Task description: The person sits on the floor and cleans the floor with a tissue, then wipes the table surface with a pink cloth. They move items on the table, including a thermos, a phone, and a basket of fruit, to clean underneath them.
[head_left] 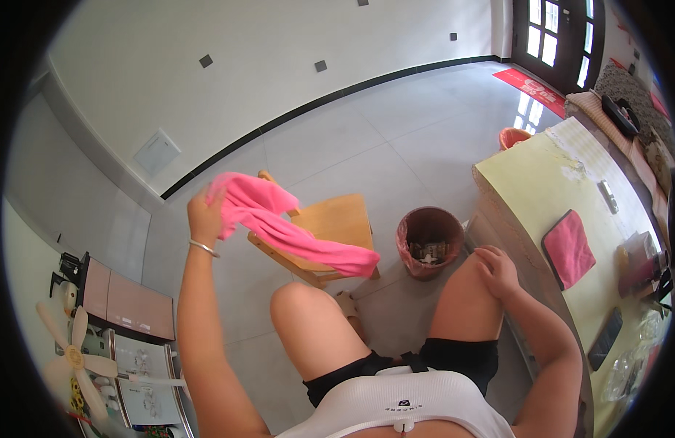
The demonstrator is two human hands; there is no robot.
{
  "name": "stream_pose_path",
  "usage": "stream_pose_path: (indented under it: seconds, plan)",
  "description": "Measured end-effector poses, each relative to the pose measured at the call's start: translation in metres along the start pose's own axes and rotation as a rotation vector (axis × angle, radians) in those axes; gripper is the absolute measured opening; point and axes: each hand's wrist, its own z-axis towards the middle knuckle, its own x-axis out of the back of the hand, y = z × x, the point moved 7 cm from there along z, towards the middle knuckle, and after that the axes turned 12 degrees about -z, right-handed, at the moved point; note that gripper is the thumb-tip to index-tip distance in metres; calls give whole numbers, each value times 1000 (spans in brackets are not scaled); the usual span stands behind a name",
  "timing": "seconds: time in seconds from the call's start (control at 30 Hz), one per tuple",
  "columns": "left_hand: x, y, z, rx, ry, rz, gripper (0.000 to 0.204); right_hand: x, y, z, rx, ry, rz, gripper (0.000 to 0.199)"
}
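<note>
My left hand [206, 213] is closed on one end of a bright pink cloth [293, 235], lifted ahead of my left knee. The cloth stretches to the right in a loose twist, its free end hanging in front of the seat of a small wooden chair [344, 219]. Whether it touches the chair I cannot tell. On my right knee rests my right hand [496, 271], laid flat with nothing in it. Between the chair and that knee stands a reddish-brown waste bin [428, 241], lined with a bag and holding some litter.
To the right is a pale yellow table [523, 171] bearing a folded pink cloth [569, 250], a dark phone [606, 339] and a clear container [637, 263]. A fan [76, 356] and a pinkish cabinet [125, 299] stand at the left. A red mat [531, 91] lies by the door.
</note>
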Motion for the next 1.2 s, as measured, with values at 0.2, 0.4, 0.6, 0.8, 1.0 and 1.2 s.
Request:
stream_pose_path:
  seconds: [0.2, 0.4, 0.6, 0.8, 1.0, 1.2]
  plan:
    - [29, -142, -10, 342, -56, 644, 69, 2, -1, -1, -6, -12, -15, 35]
    - [-54, -183, -38, 336, -341, 306, 86, 2, -2, 1, -3, -26, -25, 35]
    - [-111, -184, -65, 440, -290, 330, 73, -4, -7, 8, -40, -85, -75, 35]
    - [-119, -181, -65, 398, -262, 384, 78, -5, 10, 0, -6, -46, -102, 34]
    - [-113, -190, -60, 375, -236, 335, 78, -2, 6, -8, -15, -28, -119, 35]
    - [-116, -194, -64, 341, -259, 320, 78, 84, 29, -15, -56, 430, -375, 40]
